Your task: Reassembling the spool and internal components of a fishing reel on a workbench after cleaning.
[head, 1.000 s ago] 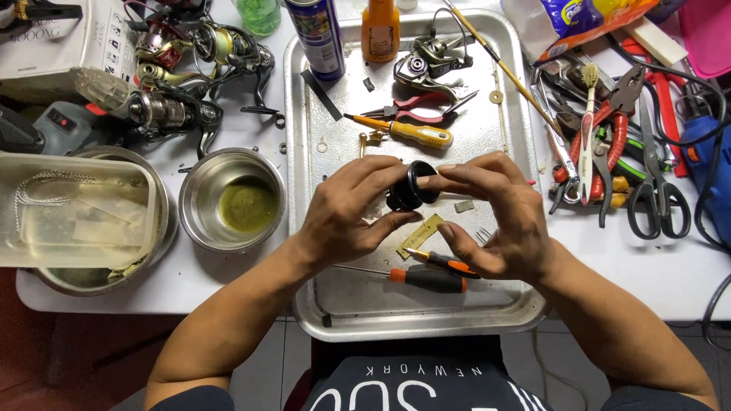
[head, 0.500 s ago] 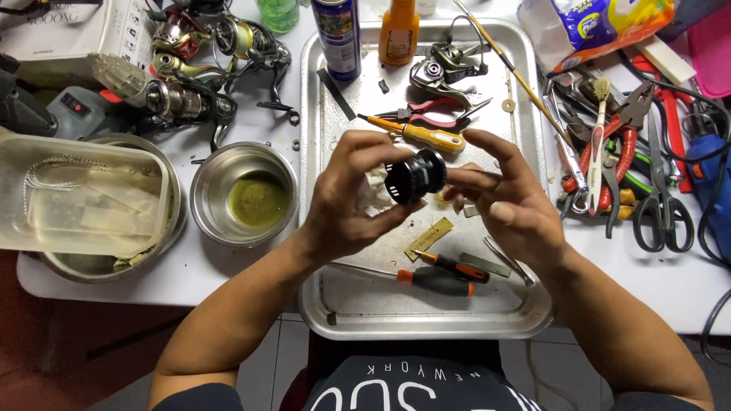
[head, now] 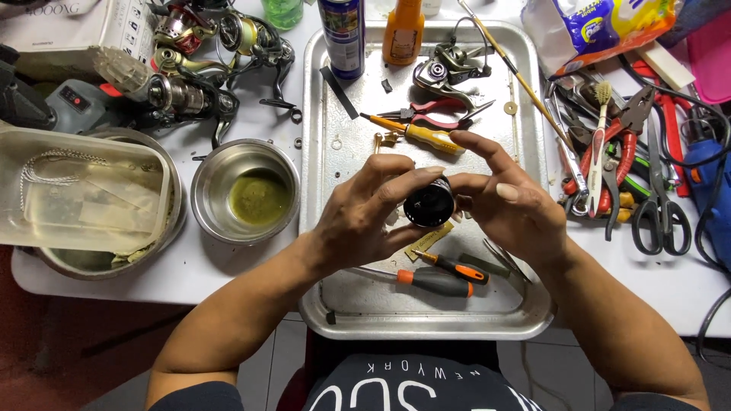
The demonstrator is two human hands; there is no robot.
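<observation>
Black round reel part [head: 429, 204] held over metal tray [head: 335, 297] centre. Left hand [head: 365, 217] at its 9 o'clock, fingers curled gripping it. Right hand [head: 512, 209] at 3 o'clock, thumb and fingertips pinching it, index raised. Orange-black screwdriver [head: 435, 280] at 6 o'clock.

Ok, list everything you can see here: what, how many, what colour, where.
round part: 1, black, held over the tray
tray: 1, silver, centre of table
screwdrivers: 3, two orange-black near edge, one yellow farther up
pliers: 1, red handles, upper tray
fishing reels: several, metallic, top left; one in tray
steel bowl: 1, greenish liquid, left of tray
plastic tub: 1, clear, far left
spray can: 1, blue, top
bottle: 1, orange, top
scissors: 1, black, right
left hand: holding the round part
right hand: fingertips on the round part
</observation>
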